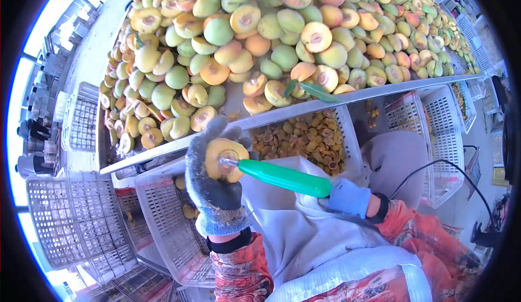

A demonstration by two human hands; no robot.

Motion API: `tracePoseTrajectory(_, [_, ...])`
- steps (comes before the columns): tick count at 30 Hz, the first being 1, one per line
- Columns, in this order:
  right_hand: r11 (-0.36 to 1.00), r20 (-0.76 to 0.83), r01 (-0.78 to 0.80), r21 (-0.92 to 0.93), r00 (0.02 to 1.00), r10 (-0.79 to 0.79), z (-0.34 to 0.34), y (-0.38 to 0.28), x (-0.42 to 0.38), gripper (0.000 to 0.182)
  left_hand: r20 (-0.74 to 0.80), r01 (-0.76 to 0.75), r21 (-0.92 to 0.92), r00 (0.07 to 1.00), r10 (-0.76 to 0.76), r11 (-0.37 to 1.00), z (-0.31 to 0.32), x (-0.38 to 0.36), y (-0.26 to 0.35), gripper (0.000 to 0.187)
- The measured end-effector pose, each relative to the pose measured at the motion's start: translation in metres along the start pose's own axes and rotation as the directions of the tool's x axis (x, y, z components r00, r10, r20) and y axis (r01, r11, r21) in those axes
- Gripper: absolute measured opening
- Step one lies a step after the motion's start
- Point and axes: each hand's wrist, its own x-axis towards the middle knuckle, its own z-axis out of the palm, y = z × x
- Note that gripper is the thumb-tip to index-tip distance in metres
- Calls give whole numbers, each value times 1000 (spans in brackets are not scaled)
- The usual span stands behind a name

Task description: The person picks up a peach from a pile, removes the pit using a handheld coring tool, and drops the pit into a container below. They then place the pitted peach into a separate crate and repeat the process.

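Note:
A halved yellow fruit (223, 152) lies in my left hand (214, 180), whose dark, worn glove has its fingers wrapped round it, cut face toward me. My right hand (348, 197), in a blue glove, grips the end of a green-handled tool (285, 177). The tool's metal tip touches the pit area in the middle of the cut face. Behind my hands, whole and halved fruits (260, 25) are heaped on a metal-edged table (282, 114).
Below the table edge stands a crate of pits and scraps (351, 139). White plastic crates are at the left (173, 231) and right (442, 133). A grey cloth (304, 231) covers my lap. A black cable (471, 185) curves at the right. People are partly visible far left.

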Motion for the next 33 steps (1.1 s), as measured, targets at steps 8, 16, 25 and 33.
tracePoseTrajectory(8, [263,-321,304,916,947,23,-91,-78,-35,31,-26,226,98,974,-224,969,39,-43,5,33])
tracePoseTrajectory(16, [952,-824,255,170,566,-5,-116,-86,-111,41,171,-56,315,985,2,947,67,-67,-10,27])
tracePoseTrajectory(25, [962,-615,215,170,786,-67,-66,-89,-69,51,83,81,270,991,-107,960,84,-75,-13,24])
tracePoseTrajectory(33, [996,-435,36,80,900,3,-42,-71,-29,47,-12,122,252,992,-123,960,66,-60,-10,25])
